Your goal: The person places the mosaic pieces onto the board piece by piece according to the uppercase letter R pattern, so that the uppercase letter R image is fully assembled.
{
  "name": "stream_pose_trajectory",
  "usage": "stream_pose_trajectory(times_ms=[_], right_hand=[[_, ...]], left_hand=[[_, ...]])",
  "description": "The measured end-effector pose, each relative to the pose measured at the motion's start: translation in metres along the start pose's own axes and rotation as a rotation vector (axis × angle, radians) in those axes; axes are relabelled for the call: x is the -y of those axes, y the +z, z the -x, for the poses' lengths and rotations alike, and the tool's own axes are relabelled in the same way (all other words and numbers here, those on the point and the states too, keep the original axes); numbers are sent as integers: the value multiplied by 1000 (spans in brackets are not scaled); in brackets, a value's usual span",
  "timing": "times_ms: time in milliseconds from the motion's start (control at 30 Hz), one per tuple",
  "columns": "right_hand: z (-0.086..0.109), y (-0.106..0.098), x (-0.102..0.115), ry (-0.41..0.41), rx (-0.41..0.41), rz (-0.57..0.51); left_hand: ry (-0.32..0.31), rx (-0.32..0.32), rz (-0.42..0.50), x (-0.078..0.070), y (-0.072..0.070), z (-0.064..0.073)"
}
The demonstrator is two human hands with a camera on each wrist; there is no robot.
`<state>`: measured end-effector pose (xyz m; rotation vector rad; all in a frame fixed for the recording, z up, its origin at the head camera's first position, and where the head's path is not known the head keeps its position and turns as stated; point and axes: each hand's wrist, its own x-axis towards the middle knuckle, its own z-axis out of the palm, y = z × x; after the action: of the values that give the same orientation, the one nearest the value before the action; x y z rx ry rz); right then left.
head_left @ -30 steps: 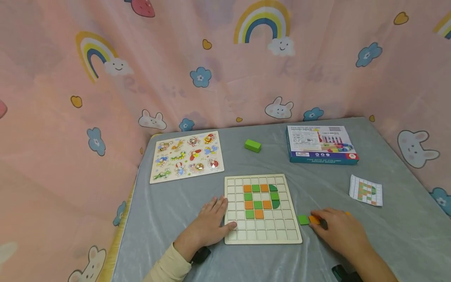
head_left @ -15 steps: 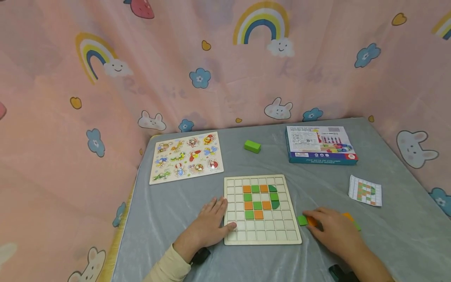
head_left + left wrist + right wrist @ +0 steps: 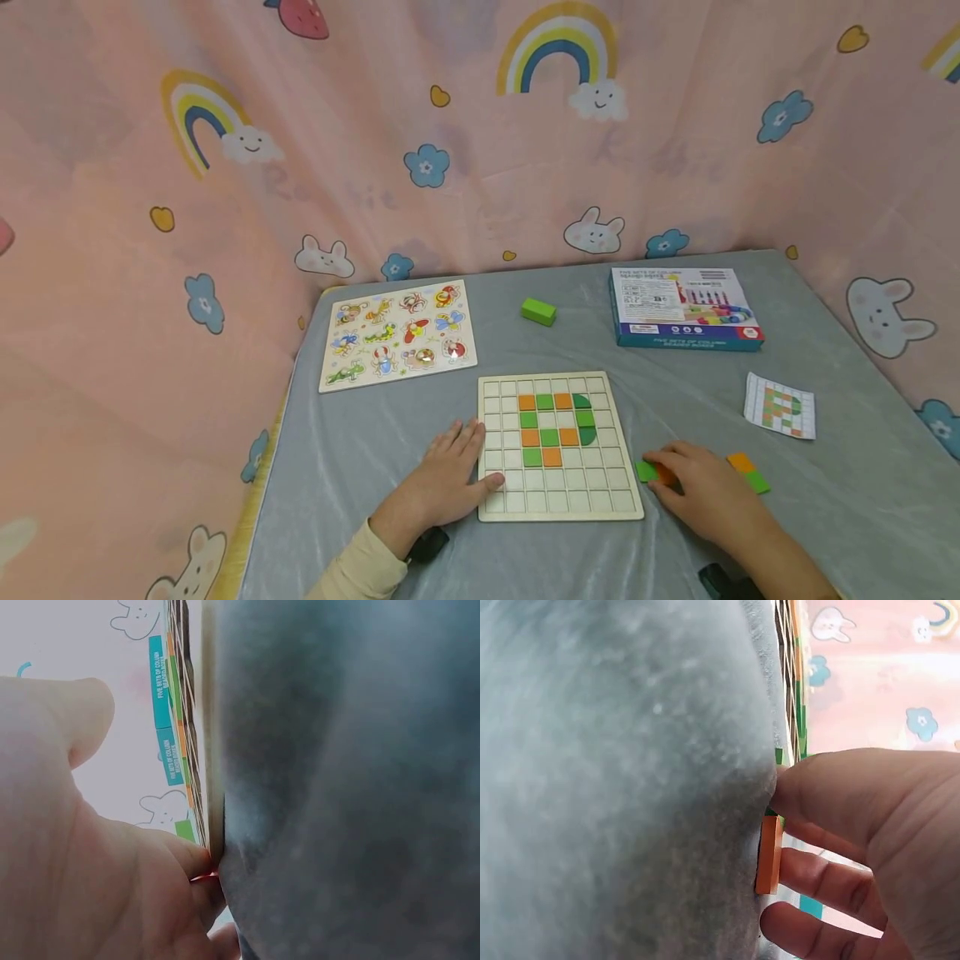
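In the head view, a wooden grid board (image 3: 562, 500) carries orange and green square tiles and dark green curved ones. My left hand (image 3: 446, 475) lies with fingers spread at its left edge, thumb over the lower left squares; the left wrist view shows the fingers (image 3: 187, 855) against the board's side. Right of the board, my right hand (image 3: 708, 492) pinches a flat green tile (image 3: 645, 472) between thumb and index finger. An orange tile (image 3: 769, 855) lies beside it under the hand, partly hidden by the fingers.
An orange tile (image 3: 740, 462) and a green tile (image 3: 757, 482) lie right of my right hand. Behind are a pattern card (image 3: 780, 406), a flat box (image 3: 686, 308), a green block (image 3: 538, 312) and an insect puzzle board (image 3: 397, 333). A patterned curtain (image 3: 480, 208) backs the table.
My right hand has shifted slightly left, from the orange tile to the green one, uncovering the orange and green tiles on its right. The left hand stays put.
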<state>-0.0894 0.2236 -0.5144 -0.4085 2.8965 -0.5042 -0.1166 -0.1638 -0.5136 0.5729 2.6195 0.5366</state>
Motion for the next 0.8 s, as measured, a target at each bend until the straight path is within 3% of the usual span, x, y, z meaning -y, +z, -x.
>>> stream_pose_trajectory(times_ms=[433, 800], right_hand=[[-4, -6, 4, -11, 53, 84], [-4, -3, -1, -27, 27, 113]], left_hand=[[0, 3, 0, 0, 1, -1], [2, -3, 18, -1, 0, -1]])
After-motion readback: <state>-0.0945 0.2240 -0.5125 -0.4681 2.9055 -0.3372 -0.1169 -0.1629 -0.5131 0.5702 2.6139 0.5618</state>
